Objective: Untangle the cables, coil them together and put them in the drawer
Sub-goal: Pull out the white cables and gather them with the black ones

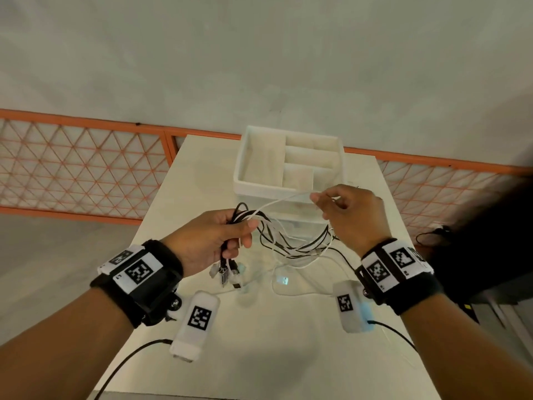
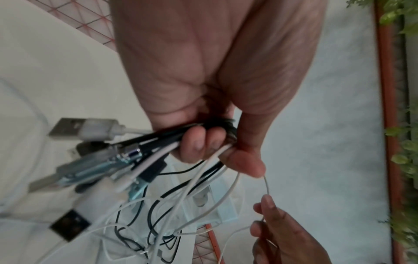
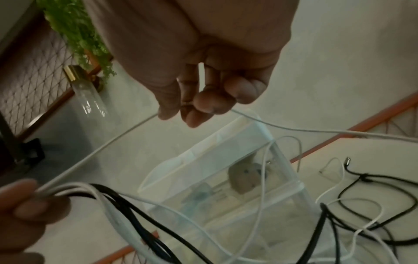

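Observation:
My left hand [image 1: 219,241] grips a bundle of black and white cables [image 1: 245,219] above the table, and their USB plugs [image 2: 86,128] hang below the fist. My right hand [image 1: 340,206] pinches one white cable [image 1: 282,200] that runs taut up from the bundle. In the right wrist view the white cable [image 3: 101,150] passes between thumb and fingertips [image 3: 203,105]. Loose loops [image 1: 302,249] sag between both hands onto the table. The white drawer unit [image 1: 288,166] stands behind, with an open divided tray on top.
The white table [image 1: 259,342] holds trailing cable ends [image 3: 361,187] to the right of the unit. An orange lattice fence [image 1: 80,166] runs behind the table. Dark equipment [image 1: 490,241] sits at the right edge. A plant [image 3: 76,30] and a clear bottle [image 3: 90,92] stand beyond.

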Demonstrator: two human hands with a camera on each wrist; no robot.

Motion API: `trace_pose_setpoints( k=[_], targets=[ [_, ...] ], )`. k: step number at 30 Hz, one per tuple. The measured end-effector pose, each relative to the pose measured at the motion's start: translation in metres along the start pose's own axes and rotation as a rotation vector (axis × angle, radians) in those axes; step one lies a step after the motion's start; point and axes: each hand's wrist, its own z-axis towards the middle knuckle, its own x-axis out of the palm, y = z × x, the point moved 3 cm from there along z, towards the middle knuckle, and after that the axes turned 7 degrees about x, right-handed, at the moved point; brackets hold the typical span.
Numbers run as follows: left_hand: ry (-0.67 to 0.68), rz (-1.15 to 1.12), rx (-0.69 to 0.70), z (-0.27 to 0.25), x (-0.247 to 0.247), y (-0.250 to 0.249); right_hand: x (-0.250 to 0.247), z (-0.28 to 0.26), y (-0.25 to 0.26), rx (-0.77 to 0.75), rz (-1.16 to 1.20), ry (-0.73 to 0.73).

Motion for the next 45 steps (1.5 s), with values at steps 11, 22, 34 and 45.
trace_pose_setpoints(
  k=[11,22,34,45],
  targets=[
    [0.091,0.085,-0.028,-0.004,-0.003,-0.003,0.002,0.028,-0.091,0.467,-0.23,0.178],
    [0.022,0.272,-0.119,-0.009,-0.008,0.002,-0.054,0.083,-0.051,0.021,0.37,-0.114],
    [-0.048,0.247,-0.05,-0.009,0.007,0.004,0.032,-0.031,-0.046,-0.078,-0.024,0.338],
    [0.119,0.388,0.053,-0.009,0.017,-0.002,0.052,-0.053,0.006,-0.121,0.313,0.628]
  ],
)
